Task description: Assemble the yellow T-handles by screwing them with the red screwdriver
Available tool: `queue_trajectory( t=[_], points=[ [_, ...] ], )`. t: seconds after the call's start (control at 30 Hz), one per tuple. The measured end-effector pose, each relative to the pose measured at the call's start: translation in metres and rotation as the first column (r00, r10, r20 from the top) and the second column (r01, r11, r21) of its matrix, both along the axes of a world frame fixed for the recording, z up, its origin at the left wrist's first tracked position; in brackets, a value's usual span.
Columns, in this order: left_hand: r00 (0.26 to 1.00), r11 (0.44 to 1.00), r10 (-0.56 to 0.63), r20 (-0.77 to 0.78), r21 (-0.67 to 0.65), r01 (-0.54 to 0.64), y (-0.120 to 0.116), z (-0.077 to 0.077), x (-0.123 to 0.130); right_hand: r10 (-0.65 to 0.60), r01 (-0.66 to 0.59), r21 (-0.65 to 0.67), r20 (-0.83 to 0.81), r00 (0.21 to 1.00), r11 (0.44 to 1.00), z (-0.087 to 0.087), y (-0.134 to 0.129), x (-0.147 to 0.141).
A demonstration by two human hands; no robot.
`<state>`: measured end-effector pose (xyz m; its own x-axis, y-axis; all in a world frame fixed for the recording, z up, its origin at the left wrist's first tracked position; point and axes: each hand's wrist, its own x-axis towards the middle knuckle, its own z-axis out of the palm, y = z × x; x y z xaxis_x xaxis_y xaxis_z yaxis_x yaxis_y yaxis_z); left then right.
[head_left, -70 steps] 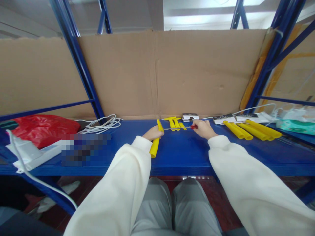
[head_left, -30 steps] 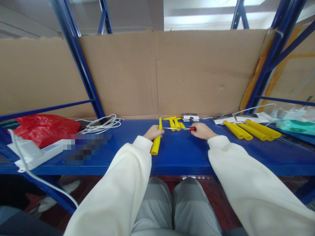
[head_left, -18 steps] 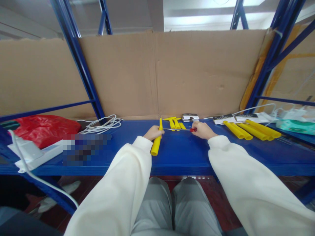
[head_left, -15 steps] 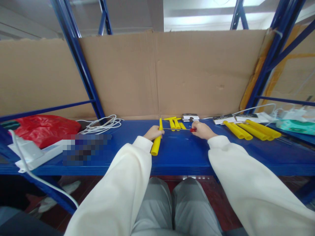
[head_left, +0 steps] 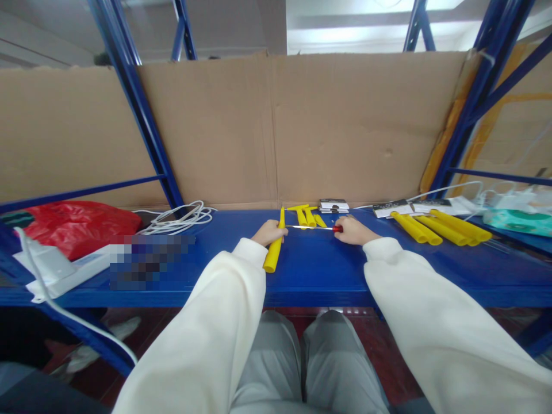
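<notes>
While our L hand grips 1 yellow piece at approx. mid-length, our R hand is closed round the red handle of a screwdriver. As for axes, we have the piece running near-to-far: wide end toward us, narrow end pointing at the cardboard & leaning slightly R. We see the screwdriver lying side to side, i.e. approx. square to the piece, its shaft going L from our R hand & reaching the piece at our L hand. Whether the tip is in or just against it, we can't tell; our L fingers hide that spot.

So from our R hand the piece is directly L, a shaft's length off; our L hand is nearer, already on it. Both hands are over the blue desk, w/ other yellow parts lying just behind the shaft & several yellow tubes to the R, past our R hand.
</notes>
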<state>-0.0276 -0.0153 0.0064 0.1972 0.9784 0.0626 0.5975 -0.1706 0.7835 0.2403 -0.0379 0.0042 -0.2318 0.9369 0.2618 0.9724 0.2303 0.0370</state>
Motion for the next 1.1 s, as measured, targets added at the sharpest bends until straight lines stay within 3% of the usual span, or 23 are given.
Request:
queue_trajectory(
  t=[0.13, 0.3, 0.43, 1.1],
  points=[
    [1.000, 1.000, 0.006, -0.018, -0.003, -0.007, -0.001, 0.001, 0.000, 0.024, -0.024, 0.023, 0.021, 0.999, 0.999, 0.000, 0.001, 0.002],
    [1.000, 1.000, 0.001, -0.009, -0.009, -0.001, -0.003, 0.002, 0.001, -0.067, 0.068, 0.041, -0.021, 0.998, 0.997, -0.001, -0.001, 0.003],
    [1.000, 1.000, 0.009, -0.005, -0.007, -0.009, -0.004, 0.002, 0.001, -0.065, 0.065, 0.056, 0.000, 0.998, 0.996, 0.001, -0.003, 0.001],
    [1.000, 0.999, 0.026, -0.016, -0.030, -0.027, -0.001, 0.001, 0.002, -0.124, 0.124, 0.010, 0.051, 0.991, 0.992, 0.008, -0.012, -0.008]
  ],
)
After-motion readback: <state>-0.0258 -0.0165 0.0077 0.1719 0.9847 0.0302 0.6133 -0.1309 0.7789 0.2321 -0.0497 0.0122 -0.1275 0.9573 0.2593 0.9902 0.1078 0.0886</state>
